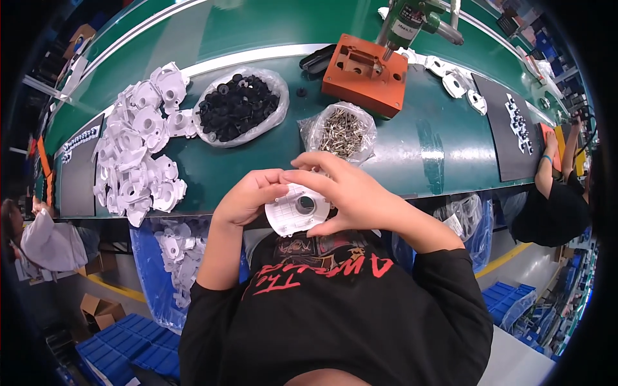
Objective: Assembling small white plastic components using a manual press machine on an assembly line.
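Observation:
Just in front of my body, over the table's near edge, I hold a white plastic housing part [283, 215] with a round dark opening in it. My left hand [248, 196] grips its upper left edge between thumb and fingers. Curled around the right side is my right hand [344, 193], fingers over the top and thumb at the lower edge. The fingers hide part of the housing. Beyond my hands stand a clear bag [284, 96] of small black plastic parts and a smaller bag [309, 132] of metal pins or screws.
A heap of white housings [138, 138] covers the table's left. At the far side, an orange fixture block [364, 83] sits beneath a green machine head [407, 26]. More white housings [454, 83] lie right of it. People work at both sides; blue bins [135, 344] stand on the floor.

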Available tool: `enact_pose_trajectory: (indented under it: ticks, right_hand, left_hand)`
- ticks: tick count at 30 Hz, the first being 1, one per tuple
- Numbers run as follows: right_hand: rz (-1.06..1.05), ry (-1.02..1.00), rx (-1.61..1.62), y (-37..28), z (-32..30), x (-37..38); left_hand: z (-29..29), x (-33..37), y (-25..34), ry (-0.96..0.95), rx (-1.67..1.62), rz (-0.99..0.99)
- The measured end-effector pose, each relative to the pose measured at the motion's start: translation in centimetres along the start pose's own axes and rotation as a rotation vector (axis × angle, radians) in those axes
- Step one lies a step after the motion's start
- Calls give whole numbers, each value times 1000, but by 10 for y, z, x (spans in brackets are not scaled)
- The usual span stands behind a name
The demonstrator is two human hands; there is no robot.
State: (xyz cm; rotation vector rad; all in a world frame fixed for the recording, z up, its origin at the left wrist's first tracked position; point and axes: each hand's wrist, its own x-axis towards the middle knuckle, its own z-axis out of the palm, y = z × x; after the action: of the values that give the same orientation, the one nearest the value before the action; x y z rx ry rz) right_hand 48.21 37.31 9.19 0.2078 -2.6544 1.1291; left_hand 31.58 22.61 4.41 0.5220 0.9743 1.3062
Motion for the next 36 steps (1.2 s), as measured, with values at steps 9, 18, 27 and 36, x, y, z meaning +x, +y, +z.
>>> enact_pose_trajectory:
  ticks: [9, 18, 27, 36]
  right_hand:
    - [254, 297, -119, 33, -37, -18]
    - [280, 405, -361, 42, -20, -22]
    - [324, 401, -615, 40, -8, -18]
    - [323, 448, -477, 41, -6, -21]
  left_hand:
    - [-19, -4, 18, 103, 21, 241]
    - [5, 56, 82, 504, 1007, 869]
    - [36, 167, 95, 209, 1811, 1297]
    - [22, 234, 75, 106, 1939, 1419]
